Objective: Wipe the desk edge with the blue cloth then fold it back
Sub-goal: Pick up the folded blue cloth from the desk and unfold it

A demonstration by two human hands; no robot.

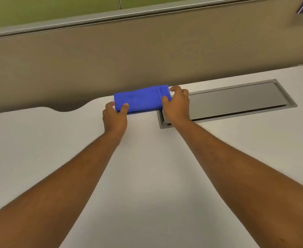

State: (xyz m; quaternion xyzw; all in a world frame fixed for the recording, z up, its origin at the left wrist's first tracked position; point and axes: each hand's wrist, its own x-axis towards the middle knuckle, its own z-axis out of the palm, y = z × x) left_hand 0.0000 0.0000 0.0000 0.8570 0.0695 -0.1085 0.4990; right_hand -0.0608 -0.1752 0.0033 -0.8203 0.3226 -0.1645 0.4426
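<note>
The left hand (115,116) holds the near left corner of the blue cloth (142,98): the thumb lies on top of the fabric and the other fingers curl at its left end, so the corner looks pinched between them. The right hand (177,106) is at the right end of the cloth. Its thumb presses on the top of the fabric near the seam, and its fingers bend around the far right corner. If these fingers close fully on the cloth or only touch it, I cannot tell, because the hand itself hides the contact.

The cloth is folded into a long, flat rectangle. It lies along the far edge of the white desk (147,176), just in front of the beige partition (129,59), and its long side follows this edge. A stitched hem runs across it close to the right end.

Just beside the cloth on the right, a grey cable tray cover (236,99) is set into the desk, with a dark slot along its near side. The right wrist passes over the left end of this tray. To the left of the cloth, the far edge of the desk curves inward in a shallow cut-out. Both forearms are bare and reach forward over the desk surface.
</note>
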